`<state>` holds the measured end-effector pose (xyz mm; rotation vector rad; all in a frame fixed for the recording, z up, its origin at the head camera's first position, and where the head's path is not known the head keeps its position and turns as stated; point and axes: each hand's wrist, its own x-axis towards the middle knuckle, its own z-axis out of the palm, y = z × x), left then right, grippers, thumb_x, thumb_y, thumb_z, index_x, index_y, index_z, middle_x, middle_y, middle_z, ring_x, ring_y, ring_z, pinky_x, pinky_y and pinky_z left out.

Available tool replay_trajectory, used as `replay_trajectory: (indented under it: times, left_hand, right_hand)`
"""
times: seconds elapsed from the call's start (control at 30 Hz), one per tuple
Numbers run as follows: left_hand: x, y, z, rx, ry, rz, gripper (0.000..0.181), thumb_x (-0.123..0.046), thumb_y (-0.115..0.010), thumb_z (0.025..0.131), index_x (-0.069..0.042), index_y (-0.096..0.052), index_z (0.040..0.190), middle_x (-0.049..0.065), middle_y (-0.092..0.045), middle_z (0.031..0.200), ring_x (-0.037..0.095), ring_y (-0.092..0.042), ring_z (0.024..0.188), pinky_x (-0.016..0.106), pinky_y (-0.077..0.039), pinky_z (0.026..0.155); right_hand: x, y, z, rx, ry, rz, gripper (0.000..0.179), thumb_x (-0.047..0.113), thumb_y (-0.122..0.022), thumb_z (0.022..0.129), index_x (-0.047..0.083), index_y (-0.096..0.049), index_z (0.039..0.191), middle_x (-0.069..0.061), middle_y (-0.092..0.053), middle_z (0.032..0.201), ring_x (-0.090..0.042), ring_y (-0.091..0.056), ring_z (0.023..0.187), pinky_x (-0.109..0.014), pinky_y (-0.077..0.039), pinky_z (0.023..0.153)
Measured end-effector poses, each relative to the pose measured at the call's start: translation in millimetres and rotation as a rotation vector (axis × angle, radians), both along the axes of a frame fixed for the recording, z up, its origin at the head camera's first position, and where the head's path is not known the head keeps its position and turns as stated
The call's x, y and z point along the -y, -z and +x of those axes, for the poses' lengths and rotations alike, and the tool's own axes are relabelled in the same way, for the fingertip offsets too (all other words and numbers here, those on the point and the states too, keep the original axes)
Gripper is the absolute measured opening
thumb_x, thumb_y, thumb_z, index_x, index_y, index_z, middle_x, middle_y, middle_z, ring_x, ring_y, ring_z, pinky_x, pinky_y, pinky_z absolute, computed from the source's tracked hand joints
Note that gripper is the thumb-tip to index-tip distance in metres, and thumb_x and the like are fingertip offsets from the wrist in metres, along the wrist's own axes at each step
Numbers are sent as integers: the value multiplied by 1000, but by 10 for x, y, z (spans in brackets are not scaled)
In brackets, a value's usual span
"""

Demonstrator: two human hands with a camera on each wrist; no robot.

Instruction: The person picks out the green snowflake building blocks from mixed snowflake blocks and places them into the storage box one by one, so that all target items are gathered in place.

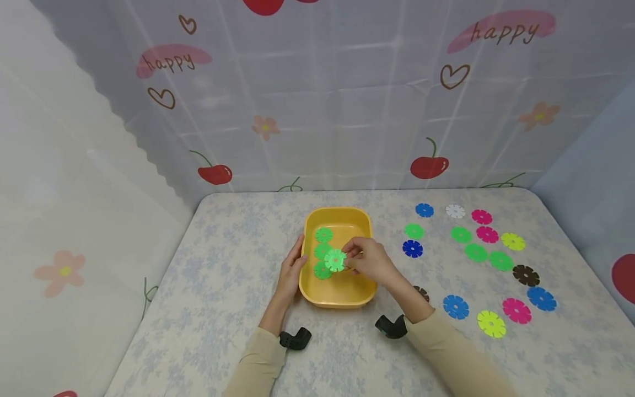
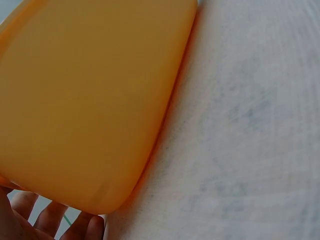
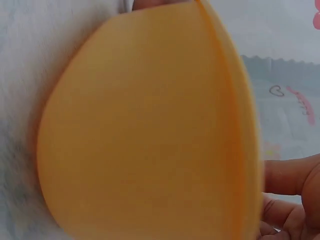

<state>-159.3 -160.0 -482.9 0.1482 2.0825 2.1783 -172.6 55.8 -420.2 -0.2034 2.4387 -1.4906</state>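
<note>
A yellow plastic tray (image 1: 347, 289) sits in the middle of the table. My left hand (image 1: 288, 278) holds its left side, thumb at the rim and fingers along the outer wall. Over the tray, my right hand (image 1: 369, 259) pinches a green notched snowflake disc (image 1: 331, 264) by its right edge. Three more green discs (image 1: 324, 235) lie in a column on the left part of the tray floor, partly covered by the held one. In the right wrist view, the tray wall (image 3: 140, 125) hides the disc and most of the fingers.
On the right of the table lie several loose discs: blue (image 1: 456, 307), pink (image 1: 517, 311), yellow (image 1: 491, 324), green (image 1: 476, 253), white (image 1: 455, 211) and brown (image 1: 526, 275). Another brown disc (image 1: 421, 293) is partly hidden by the right forearm. A printed curtain (image 1: 322, 110) hangs behind the table.
</note>
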Motion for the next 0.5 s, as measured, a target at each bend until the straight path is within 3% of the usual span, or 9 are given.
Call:
replay_trajectory:
  times: [0.13, 0.37, 0.5]
  left_hand:
    - [-3, -27, 4, -2, -3, 2, 54, -6, -35, 105, -12, -22, 157, 3, -16, 164, 20, -11, 152, 40, -17, 122]
    - [-2, -25, 3, 7, -1, 14, 54, -7, -35, 105, -14, -22, 157, 0, -16, 164, 16, -12, 152, 35, -17, 122]
    - [5, -20, 6, 7, 2, 18, 54, -8, -36, 106, -14, -22, 157, 1, -16, 164, 17, -12, 152, 38, -17, 122]
  right_hand:
    - [138, 69, 11, 4, -69, 6, 12, -6, -67, 85, -3, -64, 97, -11, -58, 80, -32, -69, 69, -39, -59, 61]
    - [273, 220, 53, 12, -149, 102, 10, -7, -68, 81, -1, -64, 88, -7, -58, 70, -23, -62, 55, -25, -51, 49]
    - [295, 295, 92, 14, -189, 132, 10, -8, -67, 80, -1, -64, 86, -6, -60, 66, -19, -62, 54, -24, -48, 49]
